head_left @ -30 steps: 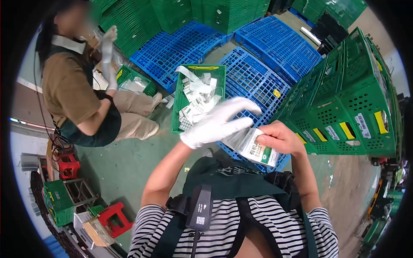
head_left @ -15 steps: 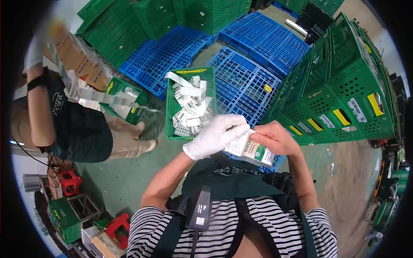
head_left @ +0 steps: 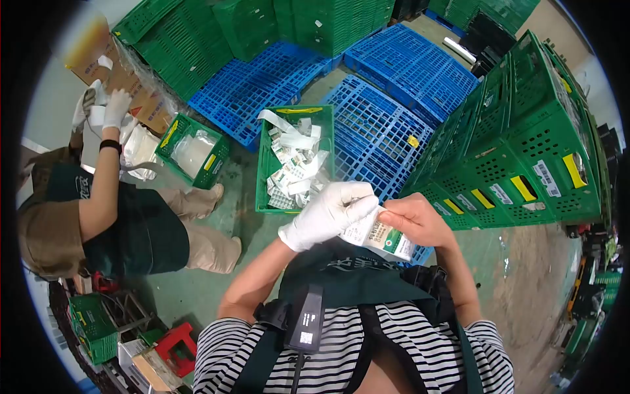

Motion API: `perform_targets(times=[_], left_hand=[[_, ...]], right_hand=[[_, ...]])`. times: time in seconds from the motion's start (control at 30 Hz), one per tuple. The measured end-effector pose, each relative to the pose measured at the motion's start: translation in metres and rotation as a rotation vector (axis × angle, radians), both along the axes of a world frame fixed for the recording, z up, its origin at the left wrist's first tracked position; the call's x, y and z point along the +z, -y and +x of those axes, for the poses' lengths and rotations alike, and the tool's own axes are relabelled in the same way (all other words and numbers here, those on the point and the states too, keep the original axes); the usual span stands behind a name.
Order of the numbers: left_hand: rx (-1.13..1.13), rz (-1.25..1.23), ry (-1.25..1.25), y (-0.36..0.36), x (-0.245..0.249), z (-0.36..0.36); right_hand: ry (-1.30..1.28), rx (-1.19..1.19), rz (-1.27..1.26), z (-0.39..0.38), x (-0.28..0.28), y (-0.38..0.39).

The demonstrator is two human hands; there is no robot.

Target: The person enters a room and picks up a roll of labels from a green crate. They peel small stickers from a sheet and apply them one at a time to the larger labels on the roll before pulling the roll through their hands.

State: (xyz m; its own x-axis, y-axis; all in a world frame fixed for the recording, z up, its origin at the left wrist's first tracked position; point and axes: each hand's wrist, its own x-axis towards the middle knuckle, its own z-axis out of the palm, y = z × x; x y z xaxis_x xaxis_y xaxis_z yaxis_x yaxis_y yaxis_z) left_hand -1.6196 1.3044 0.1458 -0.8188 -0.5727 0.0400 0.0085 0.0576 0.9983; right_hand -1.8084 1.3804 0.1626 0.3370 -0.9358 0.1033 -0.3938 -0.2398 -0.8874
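My left hand, in a white glove, is closed in a pinch at the upper left edge of a strip of printed labels. The strip is white with green print and folds over on itself. My bare right hand grips its upper right side, thumb across the front. Both hands are close together in front of my apron, and the gloved fingertips are partly hidden. Just beyond my left hand, a green crate holds a loose heap of label strips.
Blue pallets lie ahead on the floor. Stacked green crates stand at the right. At the left a co-worker handles a white roll beside a smaller green crate. A red stool is lower left.
My hands have sunk slightly, with the labels tilted a little more. The co-worker has lowered the raised arm and brought both hands together, and the long clear strip has gone from view.
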Motion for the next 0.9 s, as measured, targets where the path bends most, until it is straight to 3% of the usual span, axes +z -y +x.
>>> perform_targets(times=[0.07,0.23,0.33,0.47,0.53,0.57,0.6,0.63,0.7,0.73,0.77,0.83,0.9], left_hand=[[-0.061,-0.042,0.042,0.006,0.005,0.003],[-0.138,-0.210,0.093,0.009,0.006,0.005],[-0.044,-0.063,0.028,0.001,0.007,0.004],[-0.029,-0.098,0.002,0.002,0.005,0.004],[0.270,0.301,-0.061,0.006,0.015,0.011],[0.515,0.293,-0.165,0.017,0.007,0.020],[0.510,0.150,-0.210,0.034,0.007,0.029],[0.524,0.265,-0.270,0.037,0.008,0.032],[0.545,-0.007,-0.106,0.049,-0.008,0.036],[0.545,0.031,-0.095,0.051,-0.014,0.033],[0.547,0.066,-0.087,0.053,-0.018,0.028],[0.549,0.065,-0.209,0.054,-0.026,0.023],[0.589,0.106,-0.164,0.049,-0.017,0.023]], right_hand=[[-0.030,0.104,0.031,-0.002,0.001,0.002],[-0.006,0.102,0.027,-0.001,-0.001,0.003],[-0.033,0.061,0.010,0.002,0.002,0.002],[-0.075,-0.005,-0.050,0.003,-0.003,0.000],[0.023,-0.080,-0.048,-0.006,-0.001,-0.009],[0.121,-0.150,-0.047,-0.011,0.000,-0.015],[0.246,-0.255,0.050,-0.013,-0.005,-0.019],[0.249,-0.258,0.052,-0.013,-0.007,-0.017],[0.353,-0.482,0.117,-0.007,-0.008,-0.011],[0.335,-0.471,0.076,-0.002,-0.002,-0.008],[0.134,-0.433,-0.103,-0.001,0.008,-0.005],[-0.050,-0.330,-0.498,0.010,0.029,-0.006],[-0.268,-0.114,-0.805,0.019,0.076,-0.014]])
